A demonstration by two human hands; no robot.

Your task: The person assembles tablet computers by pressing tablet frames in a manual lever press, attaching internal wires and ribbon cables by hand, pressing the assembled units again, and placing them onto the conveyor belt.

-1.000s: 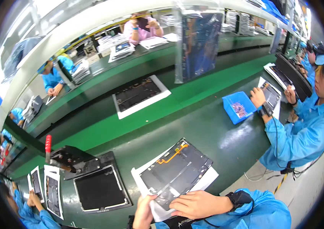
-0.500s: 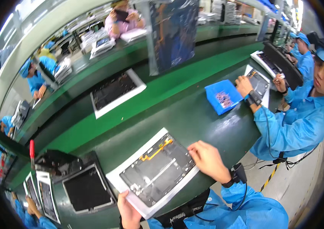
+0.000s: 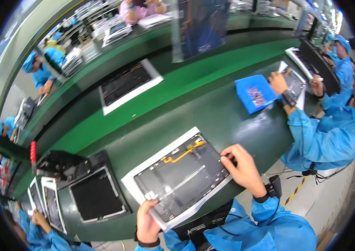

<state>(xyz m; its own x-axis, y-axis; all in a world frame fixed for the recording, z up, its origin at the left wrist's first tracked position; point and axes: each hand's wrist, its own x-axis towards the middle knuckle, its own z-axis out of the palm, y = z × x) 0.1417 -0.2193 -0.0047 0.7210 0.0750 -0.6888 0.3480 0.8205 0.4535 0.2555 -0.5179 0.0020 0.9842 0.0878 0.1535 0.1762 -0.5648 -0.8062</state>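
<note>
An open tablet housing, dark inside with an orange flex cable, lies face up on a white sheet in front of me. My left hand grips its lower-left corner together with the sheet, thumb on top and the other fingers hidden beneath. At the right edge of the housing, my right hand has thumb and index finger pressed close to the rim. Whether anything small sits between those fingertips cannot be made out. Black bands circle both wrists.
A black fixture with a red-handled lever and framed plate stands left. Another housing rests on the green strip. A blue bin of small parts sits right, beside a co-worker's hand. Another person's hands are far left.
The view has shifted, so the bench appears higher. My left thumb has come over the housing's lower-left corner. My right hand stays by the right edge.
</note>
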